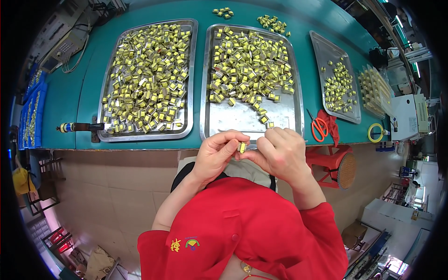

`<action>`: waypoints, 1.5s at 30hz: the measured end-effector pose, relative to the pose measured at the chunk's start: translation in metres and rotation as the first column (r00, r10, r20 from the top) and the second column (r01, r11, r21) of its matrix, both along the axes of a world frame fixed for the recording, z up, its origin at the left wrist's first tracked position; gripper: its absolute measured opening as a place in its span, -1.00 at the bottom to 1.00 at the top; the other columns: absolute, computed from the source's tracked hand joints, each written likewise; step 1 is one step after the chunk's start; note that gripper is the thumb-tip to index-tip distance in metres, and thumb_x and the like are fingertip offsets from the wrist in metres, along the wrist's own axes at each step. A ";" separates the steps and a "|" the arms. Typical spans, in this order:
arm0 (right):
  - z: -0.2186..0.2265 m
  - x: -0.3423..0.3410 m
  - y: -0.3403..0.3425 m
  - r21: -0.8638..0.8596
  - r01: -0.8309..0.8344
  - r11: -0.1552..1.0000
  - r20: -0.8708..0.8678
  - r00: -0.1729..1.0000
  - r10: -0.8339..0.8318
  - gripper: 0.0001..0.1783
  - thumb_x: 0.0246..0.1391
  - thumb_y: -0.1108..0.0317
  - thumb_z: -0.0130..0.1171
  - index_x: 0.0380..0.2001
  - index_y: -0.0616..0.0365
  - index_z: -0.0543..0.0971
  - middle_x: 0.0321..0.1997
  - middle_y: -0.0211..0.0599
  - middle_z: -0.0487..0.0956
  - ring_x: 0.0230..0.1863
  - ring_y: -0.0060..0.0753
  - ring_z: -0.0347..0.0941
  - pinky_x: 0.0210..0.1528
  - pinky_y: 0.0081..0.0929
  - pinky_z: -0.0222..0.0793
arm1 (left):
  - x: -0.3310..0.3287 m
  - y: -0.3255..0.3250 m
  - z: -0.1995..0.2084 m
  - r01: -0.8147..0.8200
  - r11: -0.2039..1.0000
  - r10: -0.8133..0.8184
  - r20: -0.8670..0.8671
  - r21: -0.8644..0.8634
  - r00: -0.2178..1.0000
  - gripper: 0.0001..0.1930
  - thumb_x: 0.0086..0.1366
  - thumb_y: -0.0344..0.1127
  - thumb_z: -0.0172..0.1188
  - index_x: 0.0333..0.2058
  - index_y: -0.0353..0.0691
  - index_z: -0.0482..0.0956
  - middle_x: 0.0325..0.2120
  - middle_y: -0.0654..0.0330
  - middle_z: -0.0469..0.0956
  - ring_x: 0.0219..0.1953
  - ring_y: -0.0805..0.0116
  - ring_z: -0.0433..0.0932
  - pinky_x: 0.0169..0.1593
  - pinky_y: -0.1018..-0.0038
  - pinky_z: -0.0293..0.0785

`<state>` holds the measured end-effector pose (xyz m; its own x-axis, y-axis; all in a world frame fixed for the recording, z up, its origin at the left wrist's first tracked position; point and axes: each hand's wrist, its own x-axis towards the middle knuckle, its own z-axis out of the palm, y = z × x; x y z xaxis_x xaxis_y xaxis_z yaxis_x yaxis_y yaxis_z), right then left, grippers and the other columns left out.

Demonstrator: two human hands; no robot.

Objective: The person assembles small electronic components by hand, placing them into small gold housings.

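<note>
My left hand (pixel 217 153) pinches a small yellow-taped transformer (pixel 242 147) between thumb and fingertips, just in front of the table's near edge. From the other side my right hand (pixel 284 154) meets it, its fingers curled and its thumb reaching toward the part. Whether the right fingers grip the transformer or some small tool is hidden. Right behind both hands lies the middle metal tray (pixel 228 122), heaped with similar transformers (pixel 252 65) toward its far side. A few of them trail down toward its near edge.
A fuller metal tray (pixel 189 100) is at left, beside a screwdriver-like tool (pixel 80 127). To the right are orange-handled scissors (pixel 320 129), a red cloth (pixel 330 126), a third tray (pixel 322 49), a yellow tape roll (pixel 375 133) and a red stool (pixel 326 161). Loose transformers (pixel 273 24) lie behind.
</note>
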<state>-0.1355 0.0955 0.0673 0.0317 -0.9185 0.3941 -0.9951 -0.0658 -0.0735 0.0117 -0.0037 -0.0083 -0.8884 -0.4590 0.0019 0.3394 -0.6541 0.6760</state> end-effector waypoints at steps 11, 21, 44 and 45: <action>0.001 0.004 0.004 -0.013 0.027 1.000 0.024 0.999 -0.027 -0.53 -0.15 -0.06 0.24 -0.74 0.02 0.31 -0.72 -0.46 0.23 -0.67 -0.46 0.25 -0.63 -0.52 0.11 | 0.000 0.000 0.003 -0.015 1.000 0.015 -0.015 -0.019 1.000 -0.79 0.34 -0.37 -0.02 -0.16 -0.35 0.50 -0.22 0.21 0.43 -0.37 0.55 0.38 -0.27 0.62 0.35; -0.002 0.004 0.005 0.011 0.035 0.999 0.008 0.999 -0.036 -0.54 -0.16 -0.04 0.25 -0.75 0.02 0.32 -0.72 -0.46 0.25 -0.68 -0.46 0.28 -0.64 -0.51 0.13 | 0.000 -0.001 0.003 -0.064 0.981 0.070 0.023 -0.181 0.997 -0.80 0.33 -0.41 -0.01 -0.17 -0.36 0.51 -0.23 0.20 0.43 -0.37 0.56 0.40 -0.28 0.63 0.36; -0.007 0.002 0.005 0.049 -0.023 0.999 0.302 0.953 0.007 -0.48 -0.21 -0.05 0.32 -0.79 0.08 0.32 -0.81 -0.40 0.28 -0.79 -0.36 0.27 -0.75 -0.44 0.11 | 0.000 -0.003 0.002 -0.024 0.967 0.019 -0.022 -0.252 1.000 -0.80 0.32 -0.43 -0.01 -0.15 -0.36 0.52 -0.22 0.20 0.42 -0.27 0.55 0.42 -0.25 0.64 0.41; -0.006 0.003 0.005 0.046 -0.006 0.999 0.275 0.961 -0.007 -0.47 -0.22 -0.07 0.32 -0.79 0.08 0.32 -0.81 -0.41 0.28 -0.79 -0.36 0.27 -0.74 -0.45 0.12 | 0.000 -0.003 0.002 -0.022 0.968 0.021 -0.009 -0.248 1.000 -0.80 0.32 -0.43 -0.01 -0.15 -0.36 0.52 -0.22 0.20 0.41 -0.27 0.54 0.42 -0.24 0.63 0.41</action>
<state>-0.1325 0.1003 0.0616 -0.0726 -0.9360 0.3444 -0.9360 -0.0553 -0.3477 0.0122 -0.0072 -0.0065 -0.8780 -0.4624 0.1237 0.3563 -0.4587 0.8141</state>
